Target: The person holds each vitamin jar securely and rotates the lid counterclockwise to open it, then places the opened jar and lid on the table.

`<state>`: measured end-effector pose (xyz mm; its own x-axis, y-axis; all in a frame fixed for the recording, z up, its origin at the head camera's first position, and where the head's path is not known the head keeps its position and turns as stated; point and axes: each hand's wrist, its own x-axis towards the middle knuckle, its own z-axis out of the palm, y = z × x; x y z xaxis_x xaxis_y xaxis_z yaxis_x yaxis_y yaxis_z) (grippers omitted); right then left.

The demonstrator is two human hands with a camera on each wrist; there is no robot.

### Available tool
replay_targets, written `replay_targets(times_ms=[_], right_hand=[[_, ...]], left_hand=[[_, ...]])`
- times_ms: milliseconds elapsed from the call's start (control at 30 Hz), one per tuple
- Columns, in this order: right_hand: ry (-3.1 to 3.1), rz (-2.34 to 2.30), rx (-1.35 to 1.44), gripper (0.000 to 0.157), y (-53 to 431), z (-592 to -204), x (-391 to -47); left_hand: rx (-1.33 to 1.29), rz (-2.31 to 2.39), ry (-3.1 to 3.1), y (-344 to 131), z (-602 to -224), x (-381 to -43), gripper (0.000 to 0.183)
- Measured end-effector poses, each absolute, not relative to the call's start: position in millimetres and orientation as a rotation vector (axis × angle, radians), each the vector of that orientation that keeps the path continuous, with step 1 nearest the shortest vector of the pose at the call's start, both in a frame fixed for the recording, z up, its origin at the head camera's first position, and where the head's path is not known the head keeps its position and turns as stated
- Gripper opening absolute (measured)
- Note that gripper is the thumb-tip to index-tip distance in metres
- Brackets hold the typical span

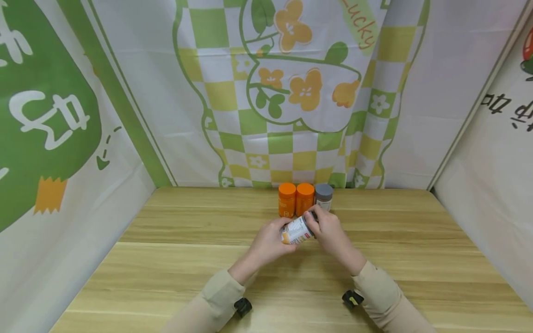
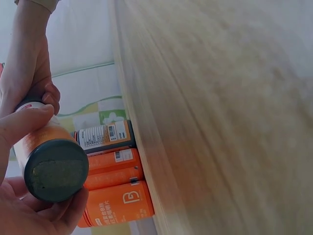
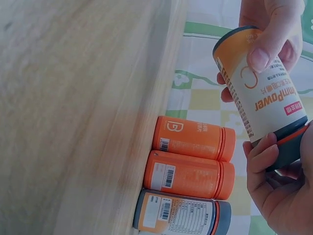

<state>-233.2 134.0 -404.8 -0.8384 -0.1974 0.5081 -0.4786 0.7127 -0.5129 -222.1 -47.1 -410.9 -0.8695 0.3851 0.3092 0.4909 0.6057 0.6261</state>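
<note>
Above the table, both hands hold a supplement bottle (image 1: 296, 231) with a white and orange label, tilted on its side. My left hand (image 1: 269, 241) grips its body near the dark base (image 2: 56, 170), with the thumb pressed across the label in the right wrist view. At the other end, the fingers of my right hand (image 1: 331, 230) curl round the dark grey cap (image 3: 288, 149). An orange ring shows at the cap's edge, and the cap sits on the bottle. Part of the cap is hidden by the right hand.
Just behind the hands, two orange bottles (image 1: 287, 200) (image 3: 188, 171) and a grey-capped bottle (image 1: 323, 194) stand upright in a row. They are near the back edge of the wooden table (image 1: 187, 222). A checkered cloth (image 1: 291, 143) hangs behind it.
</note>
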Motion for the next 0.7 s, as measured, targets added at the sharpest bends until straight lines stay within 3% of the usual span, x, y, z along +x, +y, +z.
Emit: replay_targets(times_ms=[300,567,700], right_hand=[[-2.531,0.991,0.504,0.042,134.4,-399.8,-233.2],[-2.518,0.990,0.556,0.024,136.3,-397.2,-234.3],[-2.532,0.966,0.593,0.027,138.3,-397.2,-235.5]], left_hand=[[-0.686,-1.022,-2.693,-46.2,-408.0,-219.1,0.057],[-0.707,-0.996,-2.651,-46.6,-409.0,-219.3,0.058],[-0.700,-1.024,-2.644,-46.6,-408.7,-218.4,0.058]])
